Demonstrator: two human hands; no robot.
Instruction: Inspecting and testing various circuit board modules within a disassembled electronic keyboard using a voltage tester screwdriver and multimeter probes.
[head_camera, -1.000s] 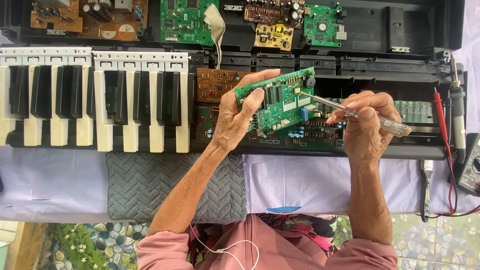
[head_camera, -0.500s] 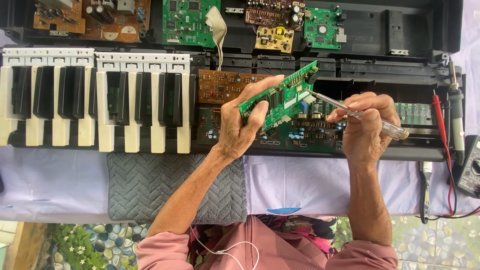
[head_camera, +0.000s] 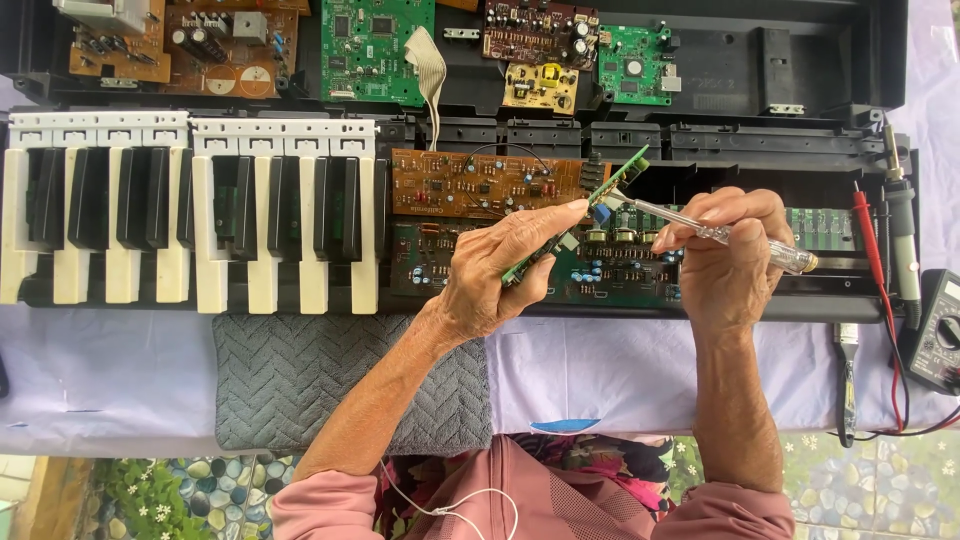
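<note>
We have the keyboard (head_camera: 760, 40) opened, its boards bared. Our left hand (head_camera: 495, 275) grips the green circuit board (head_camera: 590, 205) tilted on edge above them; our right hand (head_camera: 725, 255) pinches a clear-handled screwdriver (head_camera: 720, 233), tip at the board's top, which isn't yet seated

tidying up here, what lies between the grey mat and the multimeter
In the head view, bare pale cloth between grey mat and multimeter, crossed by the right forearm, then a small brush.

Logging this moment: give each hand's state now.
Left hand: closed on the green circuit board.
Right hand: closed on the clear-handled screwdriver.
</note>
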